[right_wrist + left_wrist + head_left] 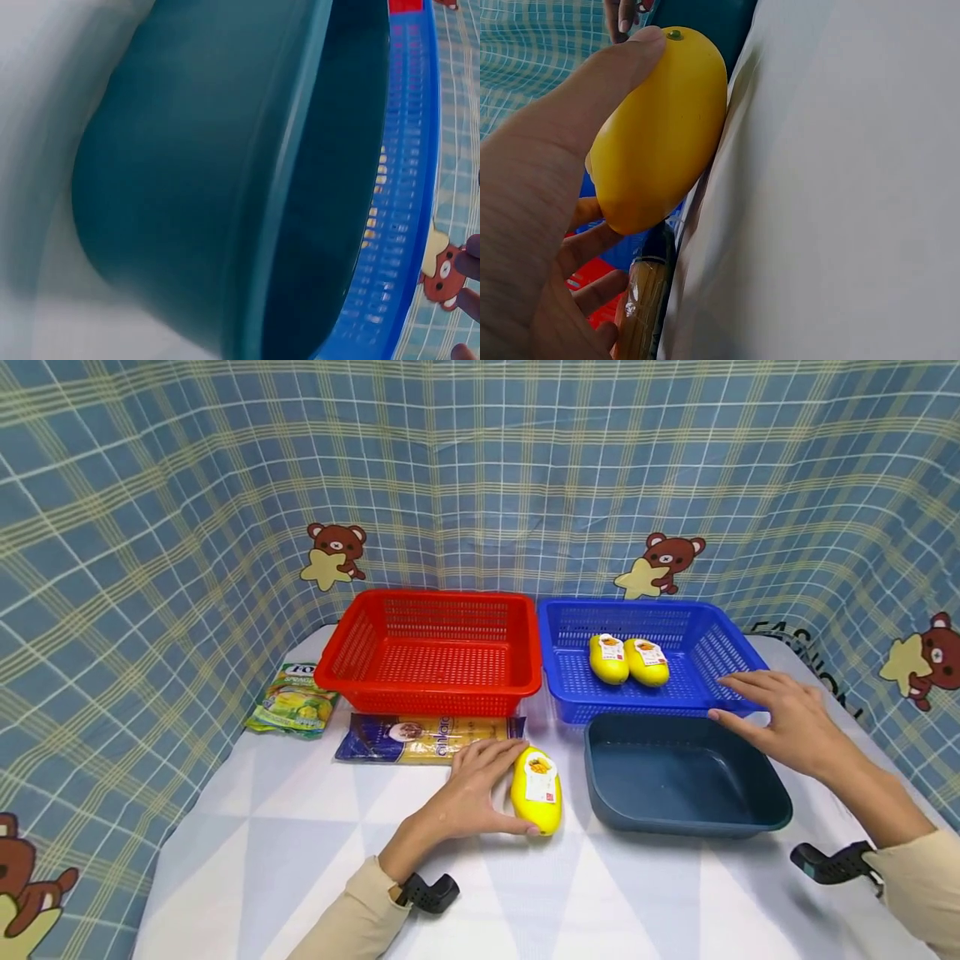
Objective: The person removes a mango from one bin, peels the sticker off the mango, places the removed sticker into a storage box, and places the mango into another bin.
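Observation:
In the head view a yellow mango [546, 810] with a white label lies lengthwise in front of my left hand [468, 793]. That hand grips it end to end, thumb at the near tip and fingertips at the far end. The left wrist view shows the thumb on the stem end of the mango [660, 135]. Whether it is slightly off the cloth I cannot tell. Over the back right rim of a dark teal basin [682, 777], my right hand [795, 718] hovers with fingers spread and nothing held. Two more labelled mangoes [628, 662] lie in a blue basket [712, 681].
A red basket [427, 693] stands left of the blue one, behind the teal basin's left. In front of it lies a pasta packet [375, 739], and a green snack-like packet [294, 702] is at its left. A plaid curtain [480, 477] closes off the back and sides.

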### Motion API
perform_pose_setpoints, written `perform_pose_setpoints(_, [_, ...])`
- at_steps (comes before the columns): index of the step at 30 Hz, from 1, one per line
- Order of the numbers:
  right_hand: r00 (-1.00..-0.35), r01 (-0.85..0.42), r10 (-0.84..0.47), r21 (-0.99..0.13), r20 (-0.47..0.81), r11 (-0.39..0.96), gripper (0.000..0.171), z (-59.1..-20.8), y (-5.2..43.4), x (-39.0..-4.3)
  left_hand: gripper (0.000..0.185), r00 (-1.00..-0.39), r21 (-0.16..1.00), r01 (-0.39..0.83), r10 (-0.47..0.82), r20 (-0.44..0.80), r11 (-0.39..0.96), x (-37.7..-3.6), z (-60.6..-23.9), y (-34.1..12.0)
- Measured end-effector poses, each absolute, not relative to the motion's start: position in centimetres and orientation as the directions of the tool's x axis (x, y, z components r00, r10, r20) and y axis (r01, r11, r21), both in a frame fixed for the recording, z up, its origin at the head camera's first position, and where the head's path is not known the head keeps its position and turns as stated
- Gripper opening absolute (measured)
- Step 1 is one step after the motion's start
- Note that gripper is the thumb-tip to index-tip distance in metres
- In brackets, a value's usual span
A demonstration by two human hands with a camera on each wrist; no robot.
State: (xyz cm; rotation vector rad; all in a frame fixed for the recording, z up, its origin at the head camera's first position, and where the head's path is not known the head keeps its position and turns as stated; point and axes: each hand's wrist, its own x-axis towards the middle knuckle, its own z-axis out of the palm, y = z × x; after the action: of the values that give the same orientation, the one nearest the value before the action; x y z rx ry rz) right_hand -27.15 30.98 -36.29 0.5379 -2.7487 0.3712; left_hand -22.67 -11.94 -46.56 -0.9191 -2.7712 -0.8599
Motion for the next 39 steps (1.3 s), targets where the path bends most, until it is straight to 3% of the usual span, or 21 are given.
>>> perform_pose_setpoints(39, [-0.74, -0.636, -0.54, -0.157, 0.402, 0.755, 0.054, -36.6, 23.8, -25.0, 0.114, -0.825, 0.469, 0.558, 0.518, 0.225, 0.685, -22.8, -46.7, -12.1])
